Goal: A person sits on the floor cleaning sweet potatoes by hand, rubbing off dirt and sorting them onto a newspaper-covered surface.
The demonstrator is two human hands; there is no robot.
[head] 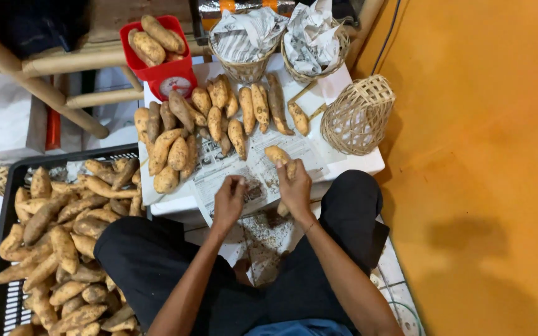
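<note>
My right hand (296, 188) grips a tan sweet potato (276, 154) over a newspaper sheet (253, 168) spread on a low white table (368, 165). My left hand (230, 198) is beside it, fingers curled, close to the potato; whether it holds anything is unclear. Dirt crumbs lie on the paper below both hands. A pile of sweet potatoes (188, 130) lies on the table just beyond my hands.
A black crate (7, 298) full of sweet potatoes sits at my left. A red scale (160, 59) carries two potatoes. Two wicker baskets (244, 65) lined with newspaper stand at the back, and an empty basket (357, 115) lies on its side. An orange wall is right.
</note>
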